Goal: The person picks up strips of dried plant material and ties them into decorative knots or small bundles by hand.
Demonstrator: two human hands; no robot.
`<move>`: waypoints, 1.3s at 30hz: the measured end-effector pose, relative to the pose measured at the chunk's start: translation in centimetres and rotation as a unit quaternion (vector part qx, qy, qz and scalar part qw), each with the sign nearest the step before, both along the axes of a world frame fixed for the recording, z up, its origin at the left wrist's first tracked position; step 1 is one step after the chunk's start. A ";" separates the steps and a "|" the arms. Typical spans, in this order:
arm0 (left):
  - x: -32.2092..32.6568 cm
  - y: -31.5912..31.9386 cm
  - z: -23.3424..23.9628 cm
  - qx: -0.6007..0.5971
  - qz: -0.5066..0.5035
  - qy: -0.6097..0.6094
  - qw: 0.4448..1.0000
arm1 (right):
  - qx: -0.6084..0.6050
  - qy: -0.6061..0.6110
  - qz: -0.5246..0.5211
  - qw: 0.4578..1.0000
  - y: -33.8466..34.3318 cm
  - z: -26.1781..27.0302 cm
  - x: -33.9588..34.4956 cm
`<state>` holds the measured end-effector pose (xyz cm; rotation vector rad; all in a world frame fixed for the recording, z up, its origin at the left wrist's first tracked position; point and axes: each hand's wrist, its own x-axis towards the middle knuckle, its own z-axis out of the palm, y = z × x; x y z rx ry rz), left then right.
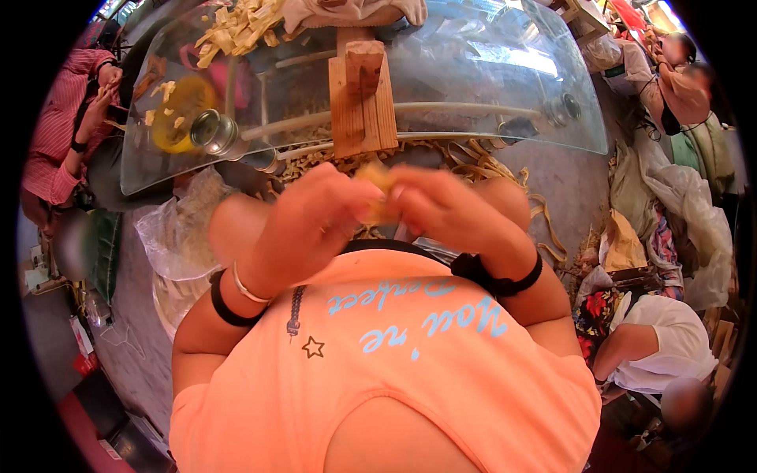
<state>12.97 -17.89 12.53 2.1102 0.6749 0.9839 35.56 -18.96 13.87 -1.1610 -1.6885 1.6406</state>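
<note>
Both hands meet in front of my waist. My left hand point(322, 213) and my right hand point(443, 204) have their fingertips closed on a small yellowish piece point(374, 177), blurred, its material unclear. Just beyond them a wooden block stand point(378, 127) with an upright peg sits at the near edge of a glass tabletop point(461, 77). A heap of pale yellow folded strips point(242, 26) lies at the table's far left, beside a light cloth point(355, 15).
Under the glass are a yellow basin point(177, 118), metal supports and scattered short pieces. Long pale strips point(547, 230) trail on the floor at right. A clear plastic bag point(183, 230) lies at left. Other people sit at far left, upper right and lower right.
</note>
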 end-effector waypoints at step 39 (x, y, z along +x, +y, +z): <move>1.3 -0.9 -0.9 -0.356 -0.001 -0.216 0.909 | 0.359 -0.112 -0.117 0.919 -2.8 -1.3 -1.9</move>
